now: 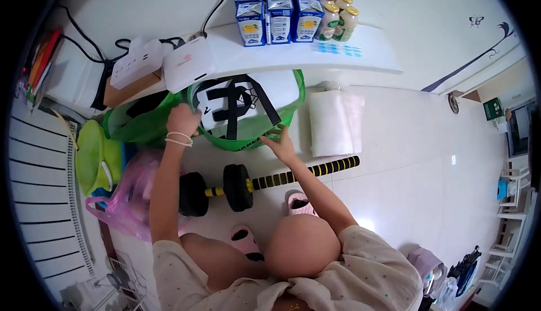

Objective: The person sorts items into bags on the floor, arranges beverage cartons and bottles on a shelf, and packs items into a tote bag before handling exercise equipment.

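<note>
A green bag (pixel 242 143) stands on the floor before me under the shelf, holding a white item (pixel 228 116) with black straps and black line drawings. My left hand (pixel 183 120) is closed on the bag's left rim, a beaded bracelet at the wrist. At the near right rim, my right hand (pixel 278 143) grips the edge between thumb and fingers; part of that grip is hidden. Another green bag (pixel 135 125) with something dark inside sits left of the first one. Nearer me lies a black dumbbell (pixel 238 188) beside a black and yellow ribbed bar (pixel 307 173).
The white shelf (pixel 225 49) carries blue cartons (pixel 279 21), jars (pixel 338 21), a white router (pixel 187 63) and a power strip (pixel 136 63). A wrapped white roll (pixel 336 122) stands right. Leftward are a pink plastic bag (pixel 135 192) and a lime basin (pixel 93 156).
</note>
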{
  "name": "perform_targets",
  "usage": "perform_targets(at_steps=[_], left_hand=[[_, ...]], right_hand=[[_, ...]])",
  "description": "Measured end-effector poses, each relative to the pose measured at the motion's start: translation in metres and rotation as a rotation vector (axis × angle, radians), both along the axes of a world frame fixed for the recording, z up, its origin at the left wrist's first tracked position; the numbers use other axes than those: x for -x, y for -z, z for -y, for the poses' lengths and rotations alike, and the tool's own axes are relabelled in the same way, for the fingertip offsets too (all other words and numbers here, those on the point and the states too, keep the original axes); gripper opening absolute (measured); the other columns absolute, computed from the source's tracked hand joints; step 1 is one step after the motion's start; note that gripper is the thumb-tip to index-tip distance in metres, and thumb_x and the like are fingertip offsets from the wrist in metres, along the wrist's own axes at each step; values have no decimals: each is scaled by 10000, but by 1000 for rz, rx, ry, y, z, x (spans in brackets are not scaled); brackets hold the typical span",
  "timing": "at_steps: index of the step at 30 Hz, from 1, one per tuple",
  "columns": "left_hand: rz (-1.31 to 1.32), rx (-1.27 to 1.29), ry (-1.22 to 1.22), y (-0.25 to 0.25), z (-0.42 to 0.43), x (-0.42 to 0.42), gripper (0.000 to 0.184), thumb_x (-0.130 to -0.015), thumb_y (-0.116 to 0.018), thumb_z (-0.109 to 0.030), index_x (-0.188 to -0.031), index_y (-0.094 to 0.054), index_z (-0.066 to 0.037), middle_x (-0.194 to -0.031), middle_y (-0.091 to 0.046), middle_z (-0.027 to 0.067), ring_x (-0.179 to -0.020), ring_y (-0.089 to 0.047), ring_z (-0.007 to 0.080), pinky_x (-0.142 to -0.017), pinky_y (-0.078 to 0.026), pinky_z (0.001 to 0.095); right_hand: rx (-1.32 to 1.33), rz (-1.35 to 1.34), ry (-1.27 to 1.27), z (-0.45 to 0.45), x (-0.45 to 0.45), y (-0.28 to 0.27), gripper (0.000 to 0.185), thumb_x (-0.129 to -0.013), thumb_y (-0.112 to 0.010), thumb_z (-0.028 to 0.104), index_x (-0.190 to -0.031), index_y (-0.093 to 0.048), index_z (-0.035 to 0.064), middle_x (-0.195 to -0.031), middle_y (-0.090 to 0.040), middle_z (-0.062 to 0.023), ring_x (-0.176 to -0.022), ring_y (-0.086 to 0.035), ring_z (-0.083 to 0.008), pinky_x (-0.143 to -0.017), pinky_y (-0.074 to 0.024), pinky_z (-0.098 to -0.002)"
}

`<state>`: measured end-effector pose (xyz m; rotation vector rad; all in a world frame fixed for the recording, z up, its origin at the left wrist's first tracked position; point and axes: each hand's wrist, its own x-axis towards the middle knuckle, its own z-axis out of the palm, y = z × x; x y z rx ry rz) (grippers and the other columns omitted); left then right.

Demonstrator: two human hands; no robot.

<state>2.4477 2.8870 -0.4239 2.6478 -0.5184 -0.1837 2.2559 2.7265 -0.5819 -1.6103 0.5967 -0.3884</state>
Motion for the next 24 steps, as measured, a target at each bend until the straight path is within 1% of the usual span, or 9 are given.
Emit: perform_targets(at_steps=[2,3,8,13,16,18,20,22,24], left_hand=[[28,-112,70,9,-1,1,309,-775,-508,-171,-583,-506,70,-533,-551,197,-550,-569,334,-626,-467,412],[213,-149,144,12,0,4,163,-729,-500,-129,-715,-566,20,-739,-560,243,-710,-564,380,-661,-461,444],[253,-14,-38,33,10,-30,167,-736,-514,-129,-676,-564,19,-720,-568,237,-705,-566,378,-637,-467,442],[99,34,82,4,-4,-15,244,-766,-489,-175,-616,-564,2,-509,-566,136,-514,-588,281,-567,-491,374],[19,32,67,-2,-6,-4,318,-819,-472,-170,-584,-531,37,-515,-573,153,-435,-577,241,-522,-487,343],[-25,41,40,-10,-5,2,333,-823,-476,-194,-592,-533,39,-521,-575,144,-445,-579,244,-511,-485,342],[-66,52,13,-12,-5,7,350,-828,-480,-218,-599,-535,40,-526,-577,136,-454,-580,248,-500,-482,340],[486,-313,60,-8,-7,20,393,-830,-493,-310,-626,-549,22,-576,-582,137,-518,-592,265,-487,-475,351],[427,-335,-71,-25,3,54,415,-801,-511,-404,-680,-567,-11,-620,-572,146,-591,-588,267,-477,-467,381]], right_hand=[[-6,14,18,5,12,7,719,-713,-682,288,-1161,-243,-63,-1028,-516,-240,-787,-606,-263,-652,-485,-318],[7,-16,29,9,15,15,709,-715,-681,282,-1157,-248,-63,-1026,-522,-234,-786,-607,-263,-652,-484,-315],[-14,-104,105,10,22,21,690,-714,-684,257,-1148,-257,-68,-1051,-506,-235,-762,-612,-271,-663,-482,-310],[23,44,126,19,6,36,877,-663,-729,268,-1247,-162,-58,-1242,-286,-268,-1036,-483,-281,-701,-481,-311],[197,104,103,24,-10,15,1076,-559,-791,286,-1291,-73,-38,-1316,-144,-256,-1185,-302,-307,-817,-436,-398],[567,-267,160,21,-18,12,1235,-448,-828,307,-1306,-1,-17,-1358,-73,-222,-1242,-178,-338,-919,-311,-524],[566,-346,147,13,-20,5,1268,-427,-828,322,-1308,20,-12,-1370,-50,-208,-1252,-151,-344,-933,-256,-557],[572,-421,134,7,-21,7,1300,-406,-828,337,-1310,42,-7,-1382,-28,-194,-1261,-125,-351,-947,-200,-590],[584,-475,124,4,-23,19,1335,-393,-828,351,-1308,77,-1,-1388,-13,-182,-1276,-89,-338,-938,-171,-620]])
